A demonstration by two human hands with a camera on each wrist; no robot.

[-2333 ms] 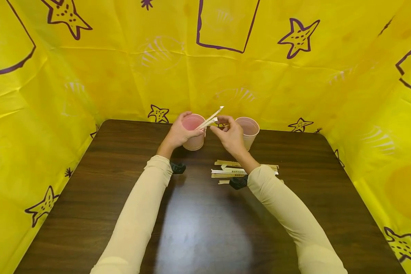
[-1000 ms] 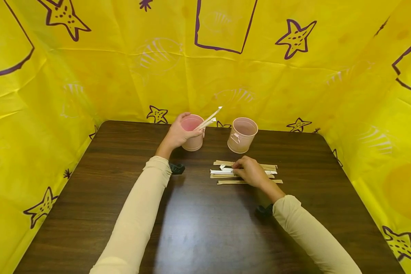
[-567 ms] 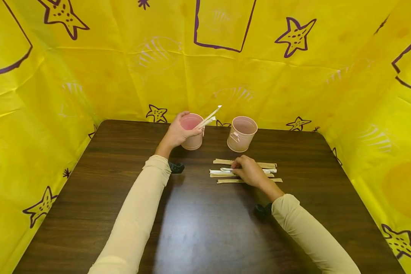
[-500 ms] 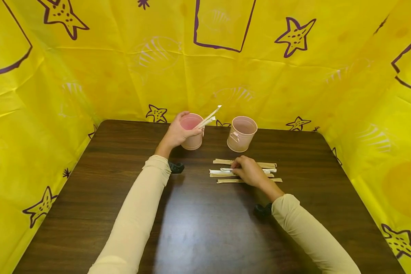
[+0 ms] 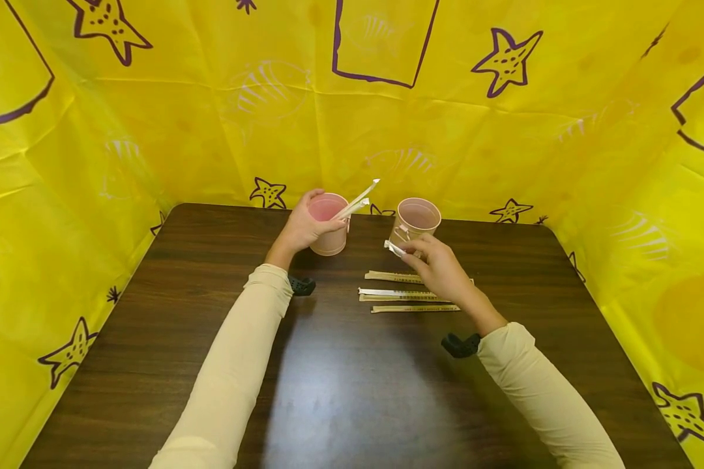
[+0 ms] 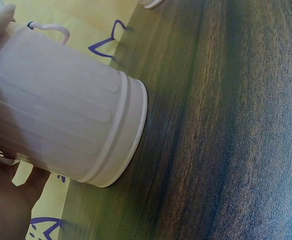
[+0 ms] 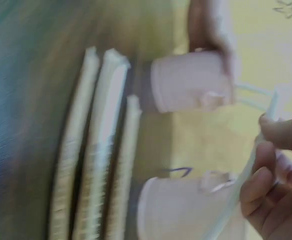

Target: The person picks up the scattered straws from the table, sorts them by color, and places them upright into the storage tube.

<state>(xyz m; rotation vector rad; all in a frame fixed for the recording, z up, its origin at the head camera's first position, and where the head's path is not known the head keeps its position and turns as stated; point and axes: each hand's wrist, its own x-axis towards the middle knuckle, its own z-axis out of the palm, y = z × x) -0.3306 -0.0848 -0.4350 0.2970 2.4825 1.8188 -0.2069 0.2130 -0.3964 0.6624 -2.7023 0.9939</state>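
Note:
My left hand grips a small pink bucket around its side, thumb near the rim. Two paper-wrapped straws lean out of that bucket to the right. In the left wrist view the bucket's ribbed side fills the left part, and its base is on the table. My right hand pinches a white paper-wrapped straw above the table, in front of a second pink bucket. The right wrist view shows this straw between thumb and fingers, slightly blurred.
Several wrapped straws in white and tan paper lie side by side on the dark wooden table, below my right hand. A yellow cloth with starfish drawings stands behind the table and along both sides.
My right hand earlier let go of a straw at the left bucket and moved down to the row. It has now lifted a white straw up toward the right bucket. My left hand stays put.

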